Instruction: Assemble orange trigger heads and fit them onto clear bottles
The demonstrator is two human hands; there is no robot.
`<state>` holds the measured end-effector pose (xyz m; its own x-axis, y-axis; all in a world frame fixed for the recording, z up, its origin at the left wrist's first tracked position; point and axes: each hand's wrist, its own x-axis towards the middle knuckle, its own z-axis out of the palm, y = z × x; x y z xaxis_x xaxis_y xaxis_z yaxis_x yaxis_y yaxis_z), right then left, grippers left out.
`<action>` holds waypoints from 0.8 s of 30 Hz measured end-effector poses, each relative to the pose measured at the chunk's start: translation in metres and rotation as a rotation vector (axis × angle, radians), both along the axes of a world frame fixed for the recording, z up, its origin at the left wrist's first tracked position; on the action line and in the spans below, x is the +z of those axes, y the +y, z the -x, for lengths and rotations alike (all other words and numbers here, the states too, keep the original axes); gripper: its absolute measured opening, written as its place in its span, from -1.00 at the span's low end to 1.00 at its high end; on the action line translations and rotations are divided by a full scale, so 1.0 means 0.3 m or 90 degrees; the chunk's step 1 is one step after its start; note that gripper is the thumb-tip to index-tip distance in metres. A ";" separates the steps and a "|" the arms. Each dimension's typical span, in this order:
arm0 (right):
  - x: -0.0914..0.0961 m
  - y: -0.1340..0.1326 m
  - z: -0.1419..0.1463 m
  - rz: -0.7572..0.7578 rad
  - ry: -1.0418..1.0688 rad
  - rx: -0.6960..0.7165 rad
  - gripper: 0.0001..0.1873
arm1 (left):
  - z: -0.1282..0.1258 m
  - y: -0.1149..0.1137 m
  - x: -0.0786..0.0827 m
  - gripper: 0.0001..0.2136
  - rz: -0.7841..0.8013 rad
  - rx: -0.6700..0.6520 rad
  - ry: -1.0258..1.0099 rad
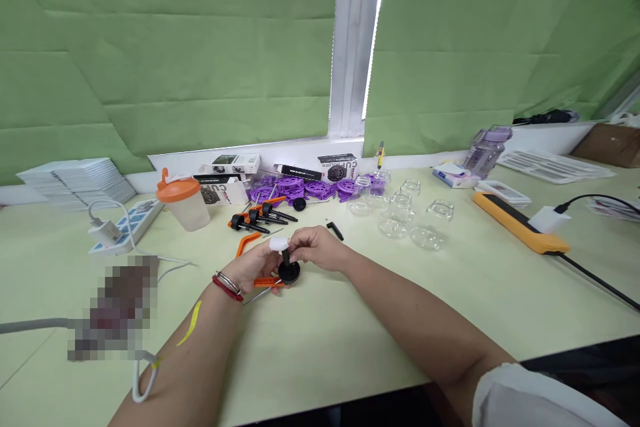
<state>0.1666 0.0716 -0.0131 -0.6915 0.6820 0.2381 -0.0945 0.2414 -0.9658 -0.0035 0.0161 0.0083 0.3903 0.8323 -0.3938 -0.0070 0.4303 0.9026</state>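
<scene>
The right hand's (316,245) fingers are pressed together, pinching the stem of one black part (289,273). The left hand's (254,268) fingers curl round it, beside one orange piece (266,282). Both arms reach forward, and the hands meet over the bench (350,347). Behind lie three black sticks (254,216).

tabletop (340,347) is sitting wide open nearside of right hand (317,247), see-through cups (395,228) are hogging ahead-right, black stems (254,216) are blocking ahead-left
</scene>
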 end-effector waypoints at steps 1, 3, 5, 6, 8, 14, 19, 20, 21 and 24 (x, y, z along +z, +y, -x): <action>0.000 0.001 0.000 -0.003 0.000 0.001 -0.86 | -0.001 -0.001 0.001 -0.56 0.000 0.002 -0.001; -0.005 0.005 0.000 -0.006 -0.001 0.007 -0.86 | -0.001 -0.001 0.001 -0.55 0.001 0.008 0.000; -0.013 0.010 0.001 -0.002 -0.002 0.016 -0.84 | 0.000 0.000 0.000 -0.54 0.000 0.008 0.001; -0.018 0.013 0.001 0.003 -0.001 0.021 -0.84 | 0.000 0.000 -0.001 -0.53 -0.002 0.005 0.001; -0.027 0.016 0.002 0.018 0.006 0.031 -0.83 | 0.001 0.001 -0.002 -0.51 -0.006 -0.001 -0.002; -0.040 0.019 0.007 0.025 0.034 0.035 -0.76 | 0.002 0.002 -0.004 -0.50 -0.009 -0.013 0.012; -0.048 0.022 0.008 0.034 0.035 0.043 -0.72 | 0.002 0.000 -0.004 -0.52 -0.013 -0.016 0.018; -0.050 0.023 0.008 0.039 0.034 0.044 -0.71 | 0.001 0.000 -0.004 -0.53 -0.011 -0.014 0.019; -0.051 0.022 0.008 0.044 0.037 0.045 -0.70 | 0.001 0.000 -0.004 -0.53 -0.009 -0.012 0.018; -0.051 0.021 0.006 0.046 0.056 0.059 -0.66 | 0.001 0.001 -0.002 -0.56 -0.005 -0.018 0.014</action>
<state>0.1648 0.0778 -0.0283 -0.7309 0.6338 0.2533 -0.1982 0.1580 -0.9673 -0.0036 0.0165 0.0076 0.4053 0.8243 -0.3954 0.0243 0.4226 0.9060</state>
